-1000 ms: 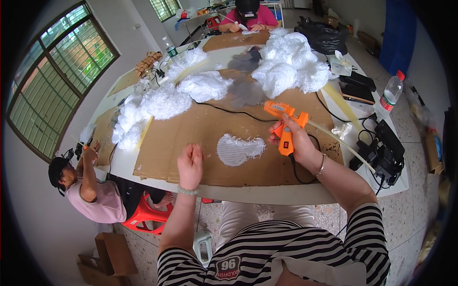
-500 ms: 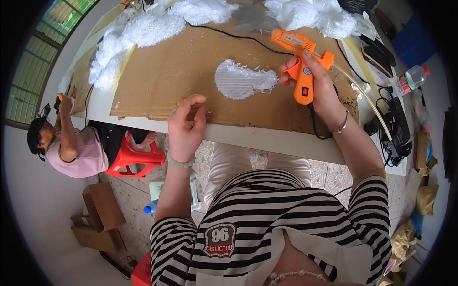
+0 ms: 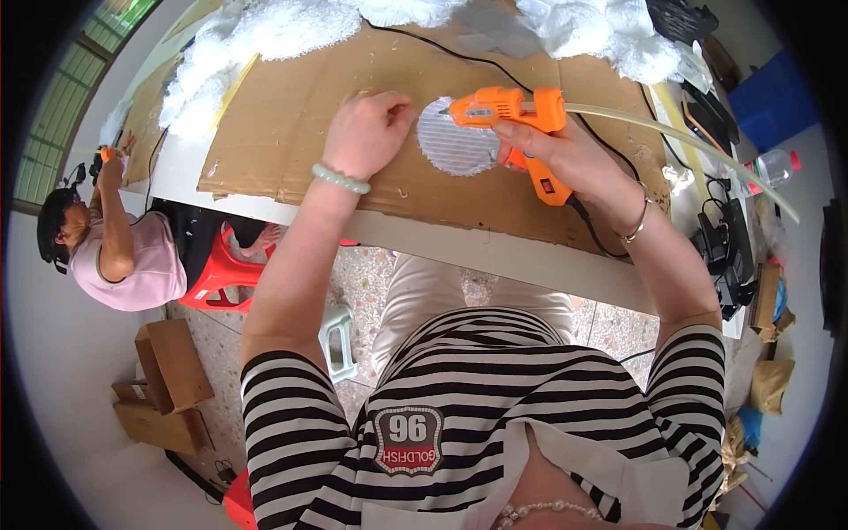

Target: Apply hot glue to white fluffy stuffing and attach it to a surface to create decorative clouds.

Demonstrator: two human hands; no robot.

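Note:
My right hand grips an orange hot glue gun, its fingers wrapped round the handle below the body. The nozzle points left, over the upper part of a ribbed white fabric piece with a frayed edge, which lies on the cardboard. The gun hides the piece's upper right; I cannot tell whether the tip touches it. A long translucent glue stick sticks out of the gun's back. My left hand is just left of the fabric piece, fingers curled; anything inside them is hidden.
Brown cardboard covers the white table. White fluffy material is heaped along the far side. A black cord crosses the cardboard. A clear bottle stands at right. At left a person sits on a red stool.
My left hand has moved up and right to beside the fabric piece, and its fingers have curled in. The glue gun has swung down and left, its nozzle now over the piece.

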